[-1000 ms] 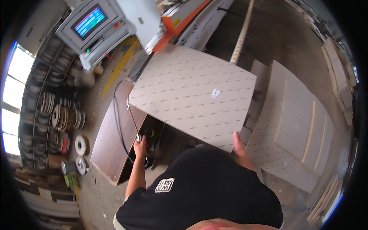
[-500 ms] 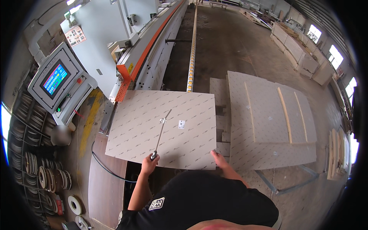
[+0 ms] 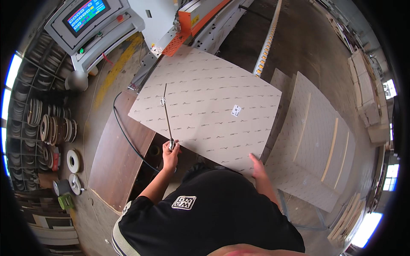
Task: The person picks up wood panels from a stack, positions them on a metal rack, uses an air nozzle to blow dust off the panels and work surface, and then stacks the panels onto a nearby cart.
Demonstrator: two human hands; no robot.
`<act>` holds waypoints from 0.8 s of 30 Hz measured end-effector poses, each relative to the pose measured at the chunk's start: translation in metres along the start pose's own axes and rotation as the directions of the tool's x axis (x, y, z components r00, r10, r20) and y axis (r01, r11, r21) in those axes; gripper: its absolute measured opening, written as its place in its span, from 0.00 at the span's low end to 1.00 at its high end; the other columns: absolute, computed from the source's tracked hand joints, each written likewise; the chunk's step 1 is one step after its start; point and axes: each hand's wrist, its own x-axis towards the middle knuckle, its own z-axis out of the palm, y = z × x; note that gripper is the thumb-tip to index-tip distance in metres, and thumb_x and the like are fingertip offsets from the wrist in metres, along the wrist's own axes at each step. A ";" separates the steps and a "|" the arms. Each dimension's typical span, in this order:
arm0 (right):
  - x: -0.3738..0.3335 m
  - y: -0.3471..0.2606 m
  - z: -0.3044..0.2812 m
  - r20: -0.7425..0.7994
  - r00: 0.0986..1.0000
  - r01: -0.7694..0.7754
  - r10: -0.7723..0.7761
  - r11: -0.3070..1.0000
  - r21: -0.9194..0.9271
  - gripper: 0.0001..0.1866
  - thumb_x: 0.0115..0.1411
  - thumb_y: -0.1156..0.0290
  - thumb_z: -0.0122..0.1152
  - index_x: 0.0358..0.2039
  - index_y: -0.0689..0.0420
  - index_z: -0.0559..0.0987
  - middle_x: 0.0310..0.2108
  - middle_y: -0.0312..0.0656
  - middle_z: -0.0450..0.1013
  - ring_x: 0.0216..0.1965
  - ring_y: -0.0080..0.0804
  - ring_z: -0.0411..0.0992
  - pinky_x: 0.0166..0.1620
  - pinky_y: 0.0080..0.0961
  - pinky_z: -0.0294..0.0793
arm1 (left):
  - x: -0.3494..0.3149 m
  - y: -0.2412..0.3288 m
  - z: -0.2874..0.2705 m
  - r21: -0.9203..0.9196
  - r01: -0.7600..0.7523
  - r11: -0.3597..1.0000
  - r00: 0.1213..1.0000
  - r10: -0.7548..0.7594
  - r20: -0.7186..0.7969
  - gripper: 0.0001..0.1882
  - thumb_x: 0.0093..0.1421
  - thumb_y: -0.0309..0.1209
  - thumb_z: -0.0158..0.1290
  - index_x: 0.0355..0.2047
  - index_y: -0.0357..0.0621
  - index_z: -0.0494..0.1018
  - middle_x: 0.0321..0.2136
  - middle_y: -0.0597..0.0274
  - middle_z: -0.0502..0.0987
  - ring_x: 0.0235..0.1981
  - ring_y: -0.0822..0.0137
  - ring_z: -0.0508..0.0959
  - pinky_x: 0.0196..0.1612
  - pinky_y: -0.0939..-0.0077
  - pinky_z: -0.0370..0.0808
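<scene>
- Patterned panel (image 3: 205,106), lying just ahead of both hands!
- Left hand (image 3: 170,157) clenched on the rod-like tool (image 3: 168,117), shaft pointing forward over the panel.
- Right hand (image 3: 257,167) at the near edge, thumb showing; whether it grips, cannot tell.

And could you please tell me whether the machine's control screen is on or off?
On: the control screen is lit, showing a bright blue display.
</scene>
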 end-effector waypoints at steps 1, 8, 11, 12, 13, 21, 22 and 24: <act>0.000 -0.001 0.003 -0.019 1.000 0.003 -0.003 1.000 -0.010 0.34 0.64 0.63 0.67 0.64 0.67 0.67 0.57 0.50 0.72 0.54 0.44 0.74 0.56 0.46 0.75 | -0.004 0.007 0.004 -0.018 -0.008 1.000 1.000 0.007 -0.018 0.13 0.70 0.33 0.56 0.48 0.36 0.76 0.42 0.64 0.69 0.31 0.76 0.75 0.36 0.80 0.74; 0.015 -0.002 0.027 -0.010 0.999 0.033 -0.033 0.999 0.003 0.29 0.64 0.66 0.67 0.61 0.66 0.71 0.55 0.46 0.74 0.55 0.41 0.73 0.57 0.43 0.75 | -0.014 0.016 0.032 -0.332 0.127 0.935 0.988 -0.147 -0.038 0.24 0.71 0.30 0.53 0.64 0.36 0.65 0.43 0.66 0.75 0.36 0.75 0.76 0.44 0.74 0.79; 0.008 -0.013 0.041 -0.014 1.000 0.024 -0.024 0.999 0.020 0.29 0.63 0.65 0.68 0.60 0.66 0.72 0.54 0.46 0.75 0.55 0.40 0.73 0.56 0.41 0.75 | -0.013 0.019 0.037 -0.340 0.154 0.928 0.985 -0.172 -0.025 0.22 0.72 0.31 0.53 0.63 0.39 0.67 0.45 0.66 0.75 0.37 0.75 0.76 0.46 0.73 0.78; 0.013 -0.015 0.036 -0.017 0.998 0.055 -0.054 0.998 0.021 0.29 0.63 0.65 0.69 0.60 0.66 0.72 0.54 0.46 0.75 0.54 0.40 0.74 0.56 0.40 0.75 | -0.010 0.021 0.040 -0.336 0.160 0.928 0.986 -0.168 0.006 0.22 0.72 0.32 0.53 0.63 0.39 0.67 0.46 0.66 0.76 0.37 0.75 0.76 0.46 0.73 0.78; 0.017 -0.017 0.032 -0.021 0.996 0.084 -0.084 0.996 0.023 0.29 0.62 0.65 0.69 0.60 0.66 0.72 0.54 0.46 0.75 0.54 0.39 0.74 0.56 0.40 0.75 | -0.006 0.024 0.043 -0.331 0.167 0.929 0.986 -0.163 0.038 0.22 0.71 0.32 0.53 0.63 0.40 0.67 0.48 0.66 0.76 0.38 0.76 0.76 0.46 0.73 0.78; 0.031 -0.027 0.024 -0.116 0.993 -0.019 0.018 1.000 -0.008 0.31 0.61 0.58 0.71 0.58 0.64 0.76 0.55 0.46 0.76 0.55 0.37 0.74 0.56 0.38 0.74 | 0.015 0.030 0.041 -0.242 0.225 0.944 0.971 -0.195 0.141 0.20 0.70 0.35 0.56 0.60 0.43 0.72 0.49 0.67 0.78 0.43 0.74 0.78 0.47 0.71 0.78; 0.027 -0.027 0.027 -0.136 0.991 0.007 -0.015 0.998 -0.055 0.32 0.60 0.57 0.71 0.58 0.64 0.76 0.55 0.45 0.76 0.55 0.36 0.74 0.56 0.36 0.74 | 0.019 0.031 0.035 -0.231 0.237 0.944 0.967 -0.205 0.152 0.21 0.70 0.36 0.56 0.60 0.43 0.71 0.48 0.66 0.78 0.43 0.73 0.79 0.45 0.71 0.78; 0.034 -0.040 0.037 -0.150 0.988 0.028 -0.048 0.991 -0.129 0.32 0.60 0.55 0.72 0.58 0.64 0.77 0.54 0.45 0.76 0.54 0.35 0.74 0.56 0.33 0.73 | 0.029 0.045 0.035 -0.179 0.233 0.956 0.966 -0.205 0.159 0.21 0.71 0.39 0.55 0.60 0.43 0.71 0.46 0.63 0.80 0.41 0.70 0.81 0.42 0.73 0.79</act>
